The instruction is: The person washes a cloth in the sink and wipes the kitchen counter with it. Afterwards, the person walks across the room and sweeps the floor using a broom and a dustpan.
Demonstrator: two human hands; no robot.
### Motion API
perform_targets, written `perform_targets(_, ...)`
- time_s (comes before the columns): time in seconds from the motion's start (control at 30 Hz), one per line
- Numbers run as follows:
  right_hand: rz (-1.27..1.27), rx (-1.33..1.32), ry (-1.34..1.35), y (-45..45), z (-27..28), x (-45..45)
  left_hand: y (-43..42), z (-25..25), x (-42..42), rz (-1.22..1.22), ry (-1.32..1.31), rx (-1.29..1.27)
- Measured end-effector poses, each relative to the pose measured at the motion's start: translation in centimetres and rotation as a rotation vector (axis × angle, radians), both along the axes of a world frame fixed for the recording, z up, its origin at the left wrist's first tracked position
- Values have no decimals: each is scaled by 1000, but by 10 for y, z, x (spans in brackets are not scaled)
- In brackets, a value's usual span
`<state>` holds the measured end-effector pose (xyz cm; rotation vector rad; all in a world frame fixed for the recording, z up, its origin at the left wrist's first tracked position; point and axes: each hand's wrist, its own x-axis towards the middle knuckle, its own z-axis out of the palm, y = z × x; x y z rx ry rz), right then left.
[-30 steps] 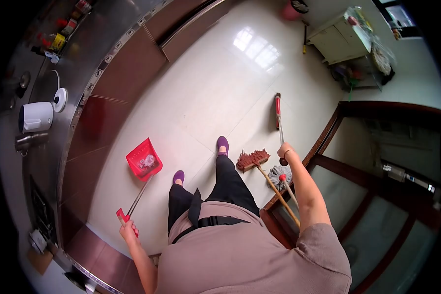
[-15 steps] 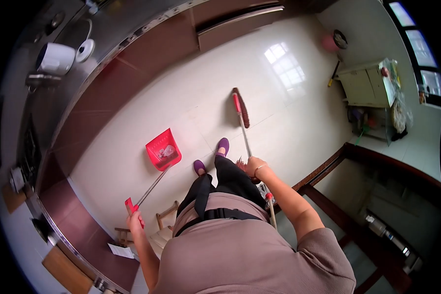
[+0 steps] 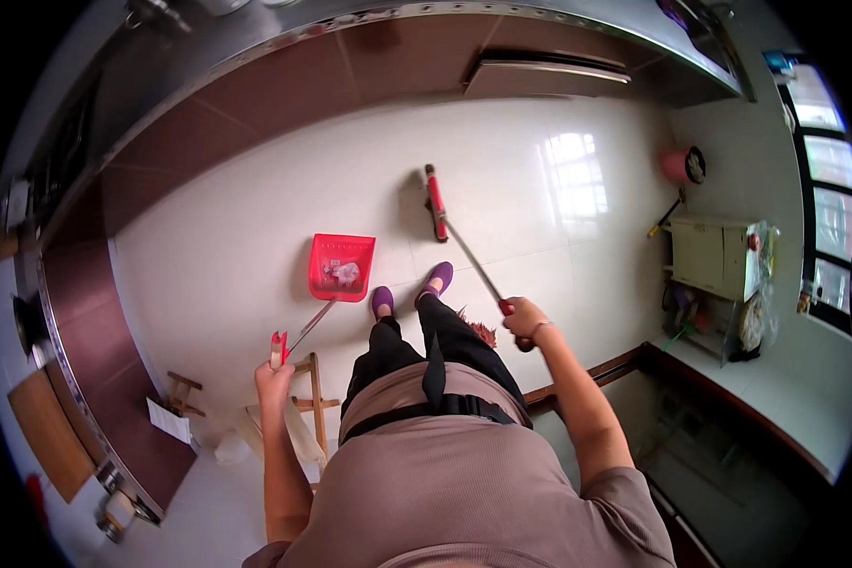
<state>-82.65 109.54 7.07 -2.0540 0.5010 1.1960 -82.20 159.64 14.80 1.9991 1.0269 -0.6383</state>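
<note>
My left hand [image 3: 274,379] is closed round the handle of a red dustpan [image 3: 343,267] at the left of my feet. Crumpled pale scraps lie inside the pan. My right hand [image 3: 524,322] grips the dark and red end of a broom's metal handle. The red head of the broom [image 3: 436,204] is on or just over the pale tiled floor, in front of my purple shoes and to the right of the dustpan. Part of a reddish-brown mop head [image 3: 479,329] shows beside my right leg.
Brown cabinets [image 3: 284,80] curve along the far side and left. A pink bin [image 3: 680,166] and a cream cabinet [image 3: 712,256] are at the right. Behind my left arm stands a wooden folding chair [image 3: 314,402]. A dark-framed glass door [image 3: 634,360] lies at the lower right.
The view has turned to the right. The broom has come from the far right to near the front of my feet, closer to the dustpan. Both hands keep their grips.
</note>
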Motion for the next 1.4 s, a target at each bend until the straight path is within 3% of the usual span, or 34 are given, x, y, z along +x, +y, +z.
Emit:
perform_targets(0.03, -110, 34, 26, -13, 17, 8, 5, -6, -1, 23, 0, 2)
perform_targets(0.1, -130, -13, 51, -35, 44, 29, 15, -20, -5, -241, 44, 96)
perform_targets(0.33, 312, -514, -99, -64, 0, 113, -15, 1, 33, -566, 186, 295)
perform_targets(0.53, 550, -606, -27, -23, -57, 186, -21, -4, 64, -623, 272, 315)
perform_targets(0.63, 581, -559, -36, 22, -71, 178, -7, -12, 69, -640, 302, 315)
perform_targets(0.73, 767, -533, -22, 52, -74, 143, -7, -10, 77, -638, 296, 294)
perform_targets(0.83, 930, -460, -114, 61, -63, 90, -8, -8, 81, -641, 296, 300)
perform_targets(1.0, 858, -258, -6, 81, -6, 45, -6, 4, 81, -609, 316, 265)
perform_targets(1.07, 706, -7, 13, 71, 17, 45, 0, 3, 75, -601, 325, 249)
perform_targets(1.27, 619, -88, -15, 43, 75, 43, 13, 4, 58, -615, 290, 245)
perform_targets(1.4, 715, -291, -157, 38, 72, 52, 29, 8, 53, -623, 262, 253)
